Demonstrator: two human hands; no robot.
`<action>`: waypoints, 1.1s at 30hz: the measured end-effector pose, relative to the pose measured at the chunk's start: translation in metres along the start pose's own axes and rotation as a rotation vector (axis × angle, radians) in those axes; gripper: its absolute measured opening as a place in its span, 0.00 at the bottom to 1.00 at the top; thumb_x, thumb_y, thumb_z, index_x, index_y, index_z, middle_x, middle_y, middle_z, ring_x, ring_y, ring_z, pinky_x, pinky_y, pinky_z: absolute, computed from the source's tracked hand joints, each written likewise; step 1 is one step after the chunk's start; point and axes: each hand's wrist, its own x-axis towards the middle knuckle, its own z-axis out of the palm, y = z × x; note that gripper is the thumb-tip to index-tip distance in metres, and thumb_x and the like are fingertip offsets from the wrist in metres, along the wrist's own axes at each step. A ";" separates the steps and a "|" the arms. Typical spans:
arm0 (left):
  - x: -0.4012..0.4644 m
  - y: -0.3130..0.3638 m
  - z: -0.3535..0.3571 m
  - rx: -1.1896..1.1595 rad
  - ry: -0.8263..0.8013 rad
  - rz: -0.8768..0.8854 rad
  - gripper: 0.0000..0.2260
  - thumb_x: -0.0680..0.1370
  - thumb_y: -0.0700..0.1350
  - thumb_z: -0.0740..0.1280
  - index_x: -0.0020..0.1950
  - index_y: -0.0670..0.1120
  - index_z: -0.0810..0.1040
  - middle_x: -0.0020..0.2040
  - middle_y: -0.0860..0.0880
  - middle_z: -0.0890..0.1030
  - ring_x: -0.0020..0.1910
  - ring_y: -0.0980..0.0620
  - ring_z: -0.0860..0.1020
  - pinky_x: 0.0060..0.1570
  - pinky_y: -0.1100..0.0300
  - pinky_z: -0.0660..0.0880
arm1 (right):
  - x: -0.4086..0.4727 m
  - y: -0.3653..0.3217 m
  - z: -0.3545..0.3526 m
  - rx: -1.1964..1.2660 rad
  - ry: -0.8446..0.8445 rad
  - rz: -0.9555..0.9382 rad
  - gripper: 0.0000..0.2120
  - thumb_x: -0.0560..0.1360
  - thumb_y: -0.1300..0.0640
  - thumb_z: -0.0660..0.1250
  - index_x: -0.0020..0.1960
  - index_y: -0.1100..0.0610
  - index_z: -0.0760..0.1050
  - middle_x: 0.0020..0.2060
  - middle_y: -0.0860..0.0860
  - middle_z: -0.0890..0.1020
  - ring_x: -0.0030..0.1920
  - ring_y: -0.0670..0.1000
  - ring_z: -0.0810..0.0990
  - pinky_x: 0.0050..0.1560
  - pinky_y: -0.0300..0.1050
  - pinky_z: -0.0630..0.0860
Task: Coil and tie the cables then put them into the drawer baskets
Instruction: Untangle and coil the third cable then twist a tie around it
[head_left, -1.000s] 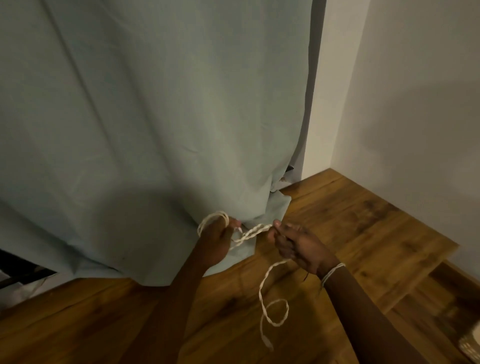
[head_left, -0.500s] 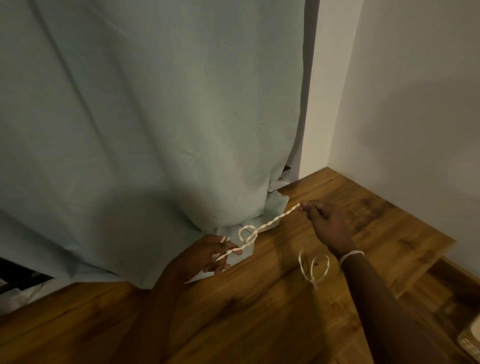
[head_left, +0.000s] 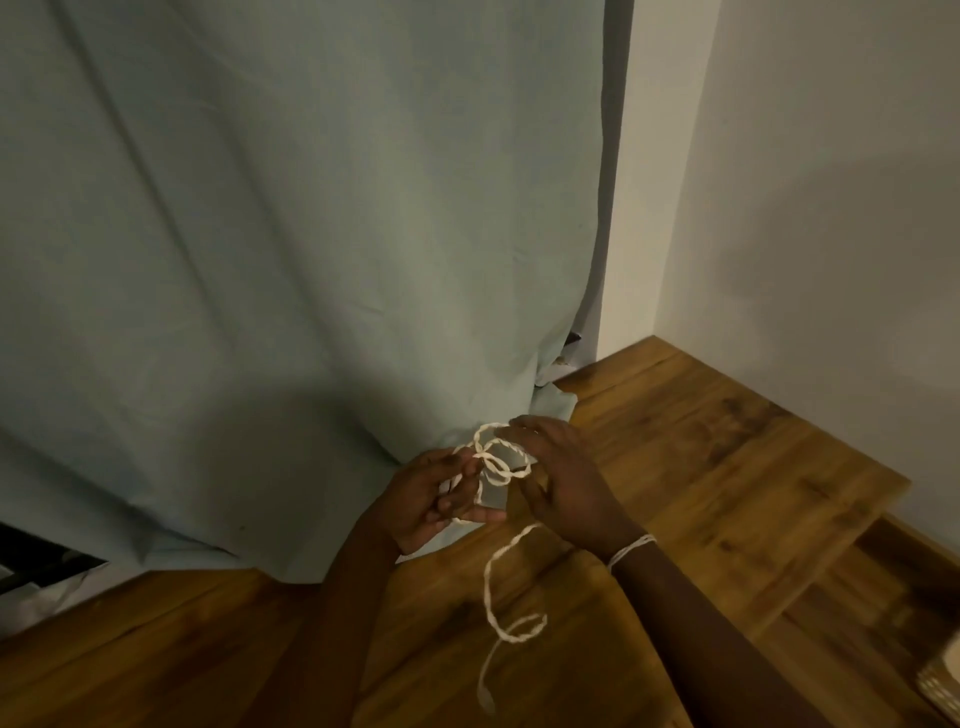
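Note:
A thin white twisted cable (head_left: 498, 462) forms small loops between my two hands, in front of the curtain's lower edge. My left hand (head_left: 426, 493) holds the loops with its fingers curled around them. My right hand (head_left: 561, 483) is close beside it, fingers bent over the loops and pinching the cable. The cable's free tail (head_left: 498, 613) hangs down below my right hand in a wavy line above the wooden floor. No drawer baskets are clearly in view.
A pale green curtain (head_left: 311, 260) hangs across the left and middle. A white wall (head_left: 805, 208) stands to the right, meeting the wooden floor (head_left: 727, 467). A woven object (head_left: 943, 680) shows at the bottom right corner.
My hands were apart with the cable stretched between them; now they have come together and the cable is looped between them. The tail hangs lower.

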 end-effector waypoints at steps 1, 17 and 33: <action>0.000 0.000 -0.001 -0.023 0.015 0.023 0.23 0.70 0.47 0.77 0.58 0.35 0.77 0.22 0.49 0.68 0.18 0.57 0.64 0.57 0.36 0.75 | 0.000 -0.002 -0.001 0.153 -0.019 0.012 0.25 0.74 0.58 0.69 0.70 0.55 0.72 0.67 0.53 0.76 0.68 0.54 0.73 0.67 0.58 0.72; 0.000 0.003 0.016 0.589 0.304 0.111 0.17 0.85 0.47 0.54 0.51 0.35 0.75 0.27 0.48 0.70 0.23 0.56 0.65 0.43 0.53 0.78 | 0.008 -0.026 0.000 0.727 0.036 0.524 0.16 0.73 0.65 0.74 0.59 0.55 0.81 0.51 0.51 0.87 0.53 0.50 0.85 0.55 0.46 0.81; -0.013 0.017 -0.003 0.263 0.295 0.110 0.15 0.81 0.46 0.59 0.38 0.43 0.76 0.22 0.51 0.63 0.19 0.57 0.61 0.31 0.59 0.75 | 0.005 0.009 -0.028 0.238 0.057 0.508 0.06 0.71 0.54 0.69 0.46 0.52 0.83 0.38 0.47 0.84 0.39 0.43 0.81 0.39 0.33 0.74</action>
